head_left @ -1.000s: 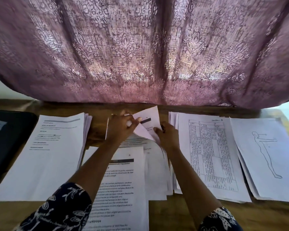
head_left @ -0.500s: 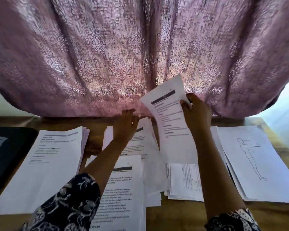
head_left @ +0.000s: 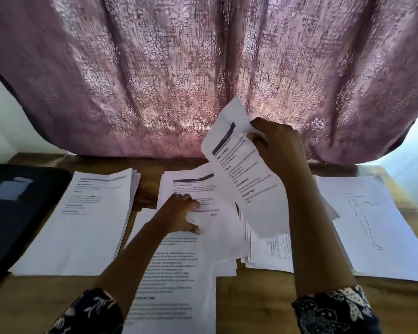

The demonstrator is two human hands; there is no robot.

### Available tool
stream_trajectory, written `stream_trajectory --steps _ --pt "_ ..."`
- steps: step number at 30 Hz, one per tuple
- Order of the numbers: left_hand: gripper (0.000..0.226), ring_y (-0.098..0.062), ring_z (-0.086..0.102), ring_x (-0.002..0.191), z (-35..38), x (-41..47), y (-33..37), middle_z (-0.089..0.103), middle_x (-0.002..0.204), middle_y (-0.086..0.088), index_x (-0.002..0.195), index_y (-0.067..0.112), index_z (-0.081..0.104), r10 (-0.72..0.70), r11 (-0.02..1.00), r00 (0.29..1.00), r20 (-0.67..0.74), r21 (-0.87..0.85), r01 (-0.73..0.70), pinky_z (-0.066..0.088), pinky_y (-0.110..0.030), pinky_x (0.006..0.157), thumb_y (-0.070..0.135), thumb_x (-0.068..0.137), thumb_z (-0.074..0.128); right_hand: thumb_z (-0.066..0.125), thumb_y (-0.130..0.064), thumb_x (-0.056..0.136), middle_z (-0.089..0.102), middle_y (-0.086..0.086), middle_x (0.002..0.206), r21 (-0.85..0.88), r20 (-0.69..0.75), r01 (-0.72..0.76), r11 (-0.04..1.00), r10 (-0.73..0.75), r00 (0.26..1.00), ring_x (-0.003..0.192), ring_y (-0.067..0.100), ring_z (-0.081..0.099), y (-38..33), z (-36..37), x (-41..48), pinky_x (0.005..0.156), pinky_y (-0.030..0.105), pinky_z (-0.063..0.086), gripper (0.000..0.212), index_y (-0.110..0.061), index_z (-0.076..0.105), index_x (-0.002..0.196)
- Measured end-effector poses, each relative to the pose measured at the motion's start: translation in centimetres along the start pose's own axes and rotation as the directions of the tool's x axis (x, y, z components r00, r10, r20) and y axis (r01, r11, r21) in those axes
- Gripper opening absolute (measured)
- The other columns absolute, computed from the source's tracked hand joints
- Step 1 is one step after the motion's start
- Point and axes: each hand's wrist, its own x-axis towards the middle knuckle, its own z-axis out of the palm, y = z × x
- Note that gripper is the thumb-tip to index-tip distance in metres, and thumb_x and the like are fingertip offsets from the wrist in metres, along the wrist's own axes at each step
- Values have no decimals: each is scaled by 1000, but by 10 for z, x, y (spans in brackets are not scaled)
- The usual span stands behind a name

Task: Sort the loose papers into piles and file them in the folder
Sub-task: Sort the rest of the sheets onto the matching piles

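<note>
My right hand (head_left: 279, 145) holds a printed sheet (head_left: 246, 174) by its top edge, lifted and tilted above the table. My left hand (head_left: 182, 214) lies flat with spread fingers on the middle pile (head_left: 193, 186) of printed pages. A text page (head_left: 179, 285) sits nearest me under my left forearm. A thick pile (head_left: 87, 218) lies to the left. A pile with a table print (head_left: 273, 249) lies under the lifted sheet, and a sheet with a figure drawing (head_left: 369, 222) is at the right. The black folder (head_left: 12, 213) rests at the far left.
The papers lie on a wooden table (head_left: 263, 300). A mauve patterned curtain (head_left: 203, 68) hangs right behind its far edge. Bare wood shows along the near edge.
My right hand has lifted one sheet off the middle pile and swung it up and to the right. My left hand has slid down to press flat on that pile.
</note>
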Motion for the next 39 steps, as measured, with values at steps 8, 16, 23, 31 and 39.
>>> stream_trajectory --steps 8,16,23,31,39 --pt "66 -13 52 103 -6 0 8 62 120 7 113 30 56 -111 993 989 96 -40 115 34 -31 95 71 64 71 54 -27 95 67 16 113 49 73 -136 989 132 988 101 38 59 13 14 3 79 38 44 33 -19 58 127" --pt "54 -19 47 128 -9 -27 15 50 141 5 135 22 50 -76 978 996 52 -191 85 35 -28 104 38 87 68 57 -27 94 66 11 111 229 247 -273 935 215 945 101 31 59 50 41 5 82 35 42 26 -14 63 116" --pt "33 -7 65 102 -62 -67 6 69 106 24 100 37 69 -18 791 999 45 -610 42 51 -25 88 55 72 72 59 -7 92 73 0 82 743 407 -515 427 323 854 69 14 67 48 49 5 66 29 55 7 -6 65 96" --pt "14 2 64 93 -100 -37 7 71 94 21 101 23 66 -205 693 955 -213 -721 -12 49 -19 85 24 87 68 61 -7 91 68 22 107 584 704 -725 365 217 676 86 32 65 31 120 -43 88 50 53 20 1 64 109" --pt "37 -11 54 113 -73 4 12 58 120 11 123 18 56 -265 731 962 -64 -664 157 41 -27 95 34 90 65 48 -11 98 69 20 104 513 817 -846 141 221 533 91 34 69 -5 139 -90 85 48 56 22 -4 58 116"
